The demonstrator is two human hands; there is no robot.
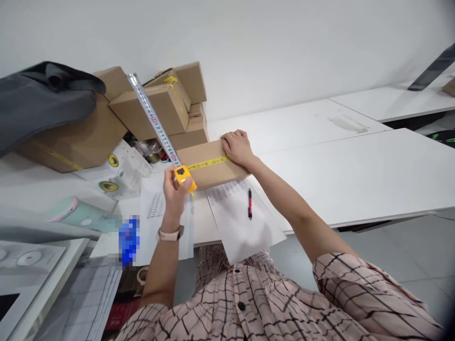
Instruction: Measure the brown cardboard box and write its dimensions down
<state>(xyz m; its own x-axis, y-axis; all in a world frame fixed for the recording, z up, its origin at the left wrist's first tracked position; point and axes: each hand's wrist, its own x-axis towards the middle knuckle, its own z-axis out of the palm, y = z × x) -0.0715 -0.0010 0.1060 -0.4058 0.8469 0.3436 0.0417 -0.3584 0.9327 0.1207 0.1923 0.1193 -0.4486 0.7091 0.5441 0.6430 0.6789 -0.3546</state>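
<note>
A small brown cardboard box [209, 174] with a yellow tape strip lies on the white table [355, 170] in front of me. My left hand [175, 189] is closed around a yellow tape measure case [184, 174] at the box's near left corner. Its metal blade [151, 116] sticks up and away to the upper left, above the stacked boxes. My right hand [237, 147] rests on the box's far right end, fingers curled over its edge. A watch sits on my left wrist.
A pile of cardboard boxes [156, 106] and a dark grey bag [39, 102] stand at the back left. Printed sheets [238, 218] with a red pen [250, 203] lie near the table's front edge. White packages [121, 173] sit left of the box. More tables extend right.
</note>
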